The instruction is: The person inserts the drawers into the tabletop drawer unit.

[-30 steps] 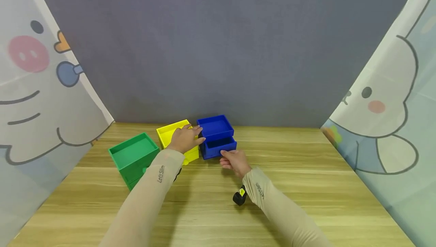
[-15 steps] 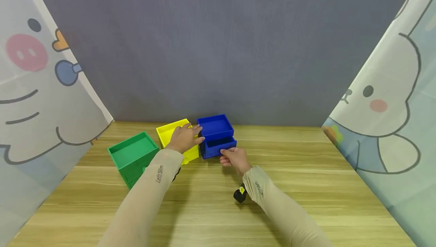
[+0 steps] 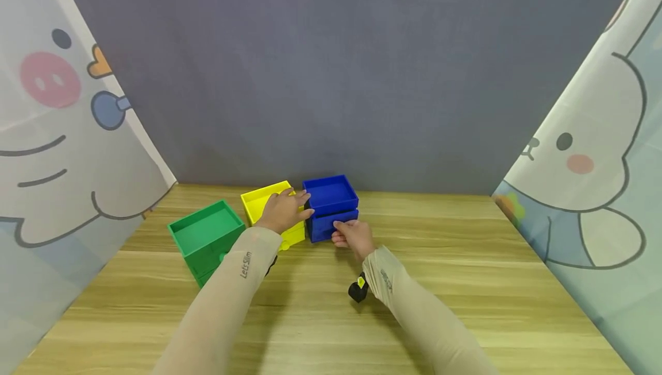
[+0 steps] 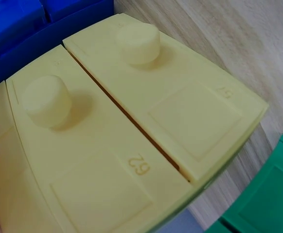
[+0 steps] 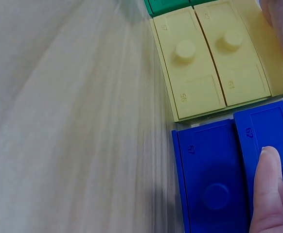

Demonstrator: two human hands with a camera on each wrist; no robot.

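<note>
A blue two-drawer box (image 3: 330,192) with a tray-like top stands at the back of the table. My right hand (image 3: 355,235) is at the front of its upper drawer (image 5: 267,121), thumb and finger pinching around the knob, which they mostly hide. That drawer sits almost flush, slightly proud of the lower drawer (image 5: 207,155) in the right wrist view. My left hand (image 3: 281,211) lies over the yellow drawer box (image 3: 254,203), fingers spread and fingertips right at the blue box's left edge. Both yellow drawers (image 4: 90,141) are pushed in.
A green drawer box (image 3: 207,228) stands angled to the left of the yellow one. A black wrist camera (image 3: 358,289) hangs under the right sleeve. The wooden table (image 3: 465,271) meets a grey backdrop (image 3: 331,76) behind, with cartoon-printed curtains (image 3: 584,191) on both sides.
The blue box's upper drawer has slid in from partly open to nearly flush, with my right hand moving inward along with it. My left hand has stayed in place.
</note>
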